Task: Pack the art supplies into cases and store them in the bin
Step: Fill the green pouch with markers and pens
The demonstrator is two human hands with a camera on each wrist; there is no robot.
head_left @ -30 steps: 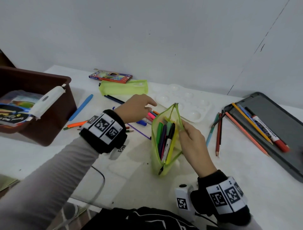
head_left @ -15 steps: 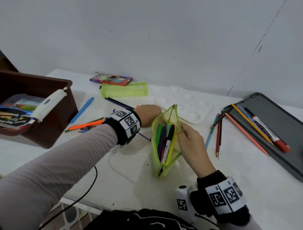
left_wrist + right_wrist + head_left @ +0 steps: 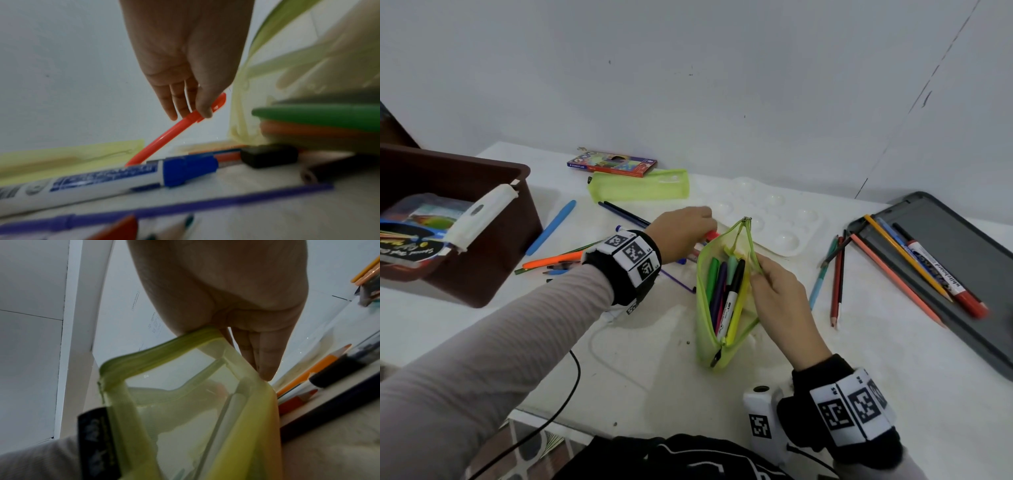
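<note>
Left hand (image 3: 185, 65) is pinching a red pen (image 3: 174, 131) off the white table (image 3: 825, 394); right hand (image 3: 780, 301) is pinching the open green pouch (image 3: 709, 329) rim, markers inside. Brown bin (image 3: 482, 219) is sitting far left by the white wall, a Staedtler box (image 3: 613, 163), paint palette (image 3: 774, 219) and grey tray (image 3: 962, 267) lying around, the tray marker probably reading "whiteboard".

We count two green pouches: an open one (image 3: 726, 301) near the middle and a flat one (image 3: 638, 185) at the far side. One brown bin (image 3: 482, 219) sits left, one grey tray (image 3: 969, 274) right, one white paint palette (image 3: 774, 219) and one pencil box (image 3: 612, 163) far. The open pouch shows about five pens (image 3: 722, 291). The tray carries one marker (image 3: 941, 270) and three pencils (image 3: 900, 260).
</note>
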